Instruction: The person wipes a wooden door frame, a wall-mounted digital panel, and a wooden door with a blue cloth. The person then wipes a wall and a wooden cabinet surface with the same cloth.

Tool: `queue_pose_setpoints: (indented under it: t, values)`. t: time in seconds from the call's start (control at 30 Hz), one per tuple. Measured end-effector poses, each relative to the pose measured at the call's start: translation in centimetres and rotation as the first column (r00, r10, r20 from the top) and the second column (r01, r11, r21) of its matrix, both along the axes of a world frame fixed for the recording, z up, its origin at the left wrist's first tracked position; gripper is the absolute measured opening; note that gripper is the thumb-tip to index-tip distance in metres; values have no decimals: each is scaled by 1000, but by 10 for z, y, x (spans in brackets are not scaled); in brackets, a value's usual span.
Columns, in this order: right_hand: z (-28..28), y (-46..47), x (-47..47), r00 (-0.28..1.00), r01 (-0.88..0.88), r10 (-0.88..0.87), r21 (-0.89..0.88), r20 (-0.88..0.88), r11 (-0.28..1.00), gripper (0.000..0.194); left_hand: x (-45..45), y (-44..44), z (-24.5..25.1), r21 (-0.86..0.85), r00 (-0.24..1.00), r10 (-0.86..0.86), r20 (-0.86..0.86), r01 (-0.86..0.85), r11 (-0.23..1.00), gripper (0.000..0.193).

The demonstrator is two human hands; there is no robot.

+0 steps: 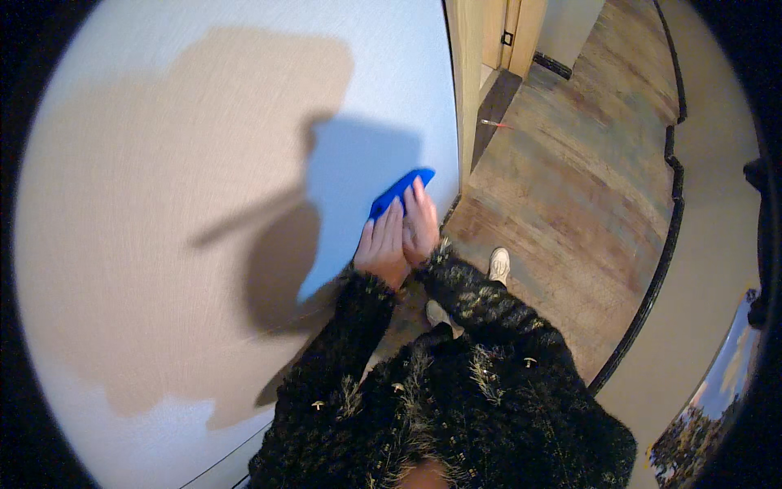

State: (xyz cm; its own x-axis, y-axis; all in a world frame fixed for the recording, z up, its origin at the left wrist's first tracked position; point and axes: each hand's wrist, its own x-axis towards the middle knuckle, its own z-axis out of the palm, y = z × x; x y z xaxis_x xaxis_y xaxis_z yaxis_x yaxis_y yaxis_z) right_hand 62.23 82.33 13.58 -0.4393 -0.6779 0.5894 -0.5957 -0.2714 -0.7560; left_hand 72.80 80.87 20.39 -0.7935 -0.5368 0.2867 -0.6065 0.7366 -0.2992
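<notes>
My left hand (383, 249) and my right hand (421, 223) are side by side, fingers extended over a blue cloth or soft pad (394, 194). I cannot tell which of the two it is. Both hands grip its near edge, and my thumbs are mostly hidden. The pad lies slanted at the surface of a smooth wall panel (153, 183); whether it presses flat there is unclear. Beige and pale blue patches cover the panel, with dark shadows of my head and arms across it.
Wooden door trim (467, 91) borders the panel on the right. A small red-and-white item (496, 124) lies by the doorway on the mottled floor (568, 214). Black baseboard (663, 263) runs along the opposite wall, where a landscape picture (708, 397) hangs. My pale shoes (499, 264) stand below.
</notes>
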Motion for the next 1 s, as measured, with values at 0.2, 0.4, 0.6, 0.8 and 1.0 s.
queue_pose_setpoints:
  t: [0.2,0.4,0.6,0.8,1.0]
  values:
    - [39,-34,-41,992,87,-91,-48,-83,995,56,-39,-28,38,-98,998,45,-54,-50,994,50]
    - [5,-8,35,972,170,-201,-219,-124,961,50,42,2,-6,-50,994,104,-27,-105,993,50]
    - [-12,20,77,994,-73,71,-25,-81,997,53,92,24,-34,54,971,153,-183,-145,988,48]
    - [2,1,67,991,-65,38,-214,-129,975,46,79,13,-21,-112,962,164,-217,-192,975,46]
    - [-35,20,47,974,-193,223,351,-46,916,37,100,-12,-69,137,992,-112,-64,120,983,51]
